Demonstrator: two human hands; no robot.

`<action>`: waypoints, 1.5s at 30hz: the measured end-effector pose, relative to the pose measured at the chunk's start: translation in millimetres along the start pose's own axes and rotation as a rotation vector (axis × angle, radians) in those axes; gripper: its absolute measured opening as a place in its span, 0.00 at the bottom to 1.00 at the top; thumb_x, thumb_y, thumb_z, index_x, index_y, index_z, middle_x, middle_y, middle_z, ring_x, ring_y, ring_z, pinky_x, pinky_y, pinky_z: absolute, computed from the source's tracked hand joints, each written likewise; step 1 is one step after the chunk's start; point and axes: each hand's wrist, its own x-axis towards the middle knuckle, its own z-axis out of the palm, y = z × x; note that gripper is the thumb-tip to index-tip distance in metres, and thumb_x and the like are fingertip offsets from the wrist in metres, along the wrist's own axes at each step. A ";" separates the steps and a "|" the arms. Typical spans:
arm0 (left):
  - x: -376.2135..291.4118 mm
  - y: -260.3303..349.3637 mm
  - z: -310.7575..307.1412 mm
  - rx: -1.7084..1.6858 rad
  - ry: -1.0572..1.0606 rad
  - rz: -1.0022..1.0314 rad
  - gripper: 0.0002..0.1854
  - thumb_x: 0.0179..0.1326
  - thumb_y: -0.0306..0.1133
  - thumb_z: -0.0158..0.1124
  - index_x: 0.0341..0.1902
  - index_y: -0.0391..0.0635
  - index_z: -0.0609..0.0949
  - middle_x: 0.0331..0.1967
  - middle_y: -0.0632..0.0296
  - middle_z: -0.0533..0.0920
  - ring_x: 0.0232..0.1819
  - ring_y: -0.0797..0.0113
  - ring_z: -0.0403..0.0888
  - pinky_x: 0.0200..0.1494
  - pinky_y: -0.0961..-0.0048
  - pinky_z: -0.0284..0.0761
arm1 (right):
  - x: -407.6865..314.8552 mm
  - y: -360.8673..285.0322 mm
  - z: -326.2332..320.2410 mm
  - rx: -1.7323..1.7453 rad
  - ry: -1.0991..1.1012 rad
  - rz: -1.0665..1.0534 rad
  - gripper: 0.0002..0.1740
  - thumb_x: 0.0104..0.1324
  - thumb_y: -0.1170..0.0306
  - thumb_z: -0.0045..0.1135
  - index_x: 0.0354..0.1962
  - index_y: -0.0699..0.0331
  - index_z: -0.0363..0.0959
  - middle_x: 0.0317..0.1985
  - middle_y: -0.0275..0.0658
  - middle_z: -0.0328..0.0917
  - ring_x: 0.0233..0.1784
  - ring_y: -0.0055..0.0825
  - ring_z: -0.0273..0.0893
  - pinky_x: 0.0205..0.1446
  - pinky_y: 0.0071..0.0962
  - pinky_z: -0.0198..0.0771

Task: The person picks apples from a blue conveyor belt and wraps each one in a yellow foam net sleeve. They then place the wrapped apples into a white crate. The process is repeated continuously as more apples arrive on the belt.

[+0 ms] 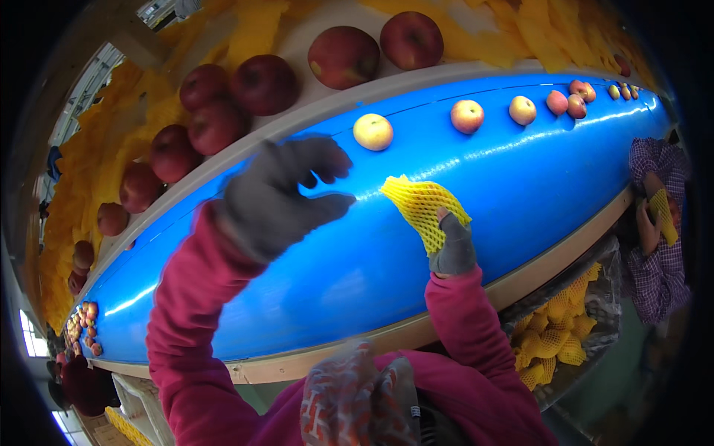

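Note:
My left hand [279,195], in a dark grey glove, is raised over the blue conveyor belt [334,279], its fingers apart with nothing between them. Just beyond its fingertips a yellow-red apple [373,132] rests on the belt. My right hand [454,242], in a grey glove with a bare thumb tip, grips a yellow foam net sleeve [427,206]. The sleeve looks flattened; whether anything is inside cannot be told. Farther right on the belt lie more apples, among them a red-yellow one [467,116] and a paler one [522,110].
Large red apples [343,57] and yellow foam nets [256,25] line the ledge beyond the belt. At my right stands a plastic-lined container with netted fruit [552,340]. A co-worker in a checked sleeve [658,267] holds a yellow net at far right. Apples [86,318] cluster at the belt's left end.

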 end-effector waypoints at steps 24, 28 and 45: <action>1.8 -112.8 151.8 -2.195 0.110 -0.487 0.26 0.63 0.56 0.46 0.51 0.46 0.73 0.44 0.50 0.79 0.41 0.51 0.80 0.34 0.53 0.80 | 3.8 1.7 6.5 -0.049 -0.004 -0.016 0.24 0.59 0.69 0.53 0.52 0.71 0.68 0.46 0.43 0.76 0.47 0.31 0.77 0.49 0.25 0.72; -14.7 -91.5 152.7 -2.261 0.104 -0.667 0.27 0.64 0.54 0.44 0.53 0.42 0.71 0.44 0.44 0.78 0.39 0.42 0.79 0.29 0.54 0.80 | 2.2 2.4 5.2 -0.142 -0.037 -0.091 0.24 0.60 0.67 0.52 0.52 0.71 0.67 0.47 0.43 0.75 0.45 0.30 0.76 0.48 0.25 0.71; -137.8 13.8 200.8 -2.089 0.678 -0.188 0.20 0.63 0.48 0.56 0.51 0.47 0.75 0.48 0.60 0.79 0.49 0.66 0.78 0.51 0.64 0.75 | -38.2 31.5 -10.8 -0.883 -0.787 -0.608 0.43 0.50 0.55 0.68 0.58 0.69 0.62 0.55 0.43 0.70 0.58 0.36 0.70 0.59 0.33 0.66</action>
